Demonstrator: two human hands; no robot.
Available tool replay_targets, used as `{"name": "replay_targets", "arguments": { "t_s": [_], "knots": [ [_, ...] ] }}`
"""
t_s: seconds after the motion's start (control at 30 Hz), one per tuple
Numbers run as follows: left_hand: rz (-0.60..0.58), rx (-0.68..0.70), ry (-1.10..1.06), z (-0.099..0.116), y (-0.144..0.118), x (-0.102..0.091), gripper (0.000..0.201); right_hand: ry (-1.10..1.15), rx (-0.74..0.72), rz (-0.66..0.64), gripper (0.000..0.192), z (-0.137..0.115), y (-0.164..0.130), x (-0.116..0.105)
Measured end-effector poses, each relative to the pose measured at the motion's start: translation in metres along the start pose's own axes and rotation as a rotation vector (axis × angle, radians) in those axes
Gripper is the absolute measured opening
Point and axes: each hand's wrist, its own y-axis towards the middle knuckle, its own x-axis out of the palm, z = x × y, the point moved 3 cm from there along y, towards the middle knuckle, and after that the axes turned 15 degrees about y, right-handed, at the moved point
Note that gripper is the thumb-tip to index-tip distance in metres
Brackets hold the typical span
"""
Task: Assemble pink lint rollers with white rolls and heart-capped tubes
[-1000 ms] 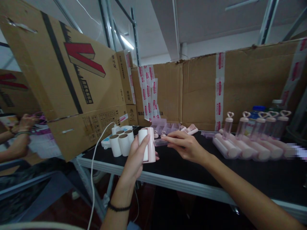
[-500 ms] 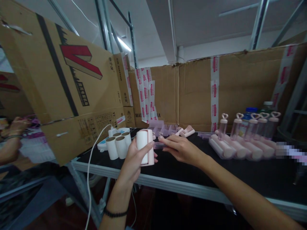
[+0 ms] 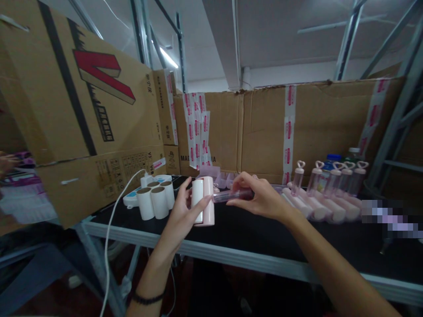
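Note:
My left hand (image 3: 185,204) is closed round a lint roller (image 3: 208,202) with a white roll and a pink cover, held upright above the table's front. Between the fingers and thumb of my right hand (image 3: 257,196) is a clear pinkish tube-shaped handle (image 3: 224,196), lying nearly level. Its left end meets the pink side of the roller near my left thumb; whether the two are joined I cannot tell. Part of the handle is hidden by my right fingers. Lilac plastic pieces (image 3: 211,172) lie behind my hands.
White paper rolls (image 3: 146,204) stand at left beside a power strip (image 3: 131,200) with a white cable (image 3: 110,229). Several pink rollers with heart-topped clear handles (image 3: 319,207) are at right, bottles (image 3: 333,158) behind. Cardboard walls (image 3: 261,136) enclose the black table (image 3: 264,237). Another person's hand shows far left.
My right hand has picked up the clear handle and brought it against the roller in my left hand. The view has shifted slightly.

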Motion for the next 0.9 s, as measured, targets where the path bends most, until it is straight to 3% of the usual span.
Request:
{"name": "replay_targets", "arguments": {
  "t_s": [0.1, 0.2, 0.3, 0.37, 0.47, 0.5, 0.57, 0.63, 0.73, 0.83, 0.9],
  "knots": [
    [0.043, 0.261, 0.307, 0.013, -0.005, -0.001, 0.089, -0.097, 0.015, -0.064, 0.027, -0.019, 0.0, -0.009],
    [-0.139, 0.438, 0.493, 0.029, -0.018, 0.007, 0.066, -0.126, -0.01, -0.159, 0.028, -0.041, 0.003, -0.007],
    [-0.323, 0.424, 0.44, 0.036, -0.026, 0.015, 0.037, -0.045, -0.036, -0.269, 0.03, -0.057, 0.009, 0.0],
    [-0.403, 0.362, 0.362, 0.034, -0.026, 0.017, 0.026, 0.093, -0.03, -0.279, 0.037, -0.053, 0.016, 0.002],
    [-0.382, 0.302, 0.279, 0.027, -0.02, 0.014, 0.025, 0.09, 0.133, -0.077, 0.044, -0.015, 0.028, -0.003],
    [-0.336, 0.29, 0.247, 0.025, -0.017, 0.011, 0.024, -0.026, 0.243, 0.016, 0.045, 0.004, 0.03, -0.005],
    [-0.217, 0.264, 0.174, 0.022, -0.012, 0.006, 0.019, -0.261, 0.463, 0.076, 0.041, 0.044, 0.03, -0.005],
    [-0.128, 0.232, 0.095, 0.022, -0.011, 0.002, 0.016, -0.334, 0.549, 0.06, 0.036, 0.077, 0.028, 0.002],
    [-0.093, 0.179, -0.045, 0.024, -0.013, 0.003, 0.014, -0.365, 0.631, 0.0, 0.037, 0.111, 0.02, 0.021],
    [-0.082, 0.147, -0.1, 0.027, -0.015, 0.006, 0.024, -0.363, 0.677, -0.047, 0.034, 0.129, 0.011, 0.038],
    [-0.069, 0.144, -0.072, 0.027, -0.015, 0.008, 0.019, -0.347, 0.678, -0.048, 0.031, 0.135, 0.007, 0.044]
  ]
}}
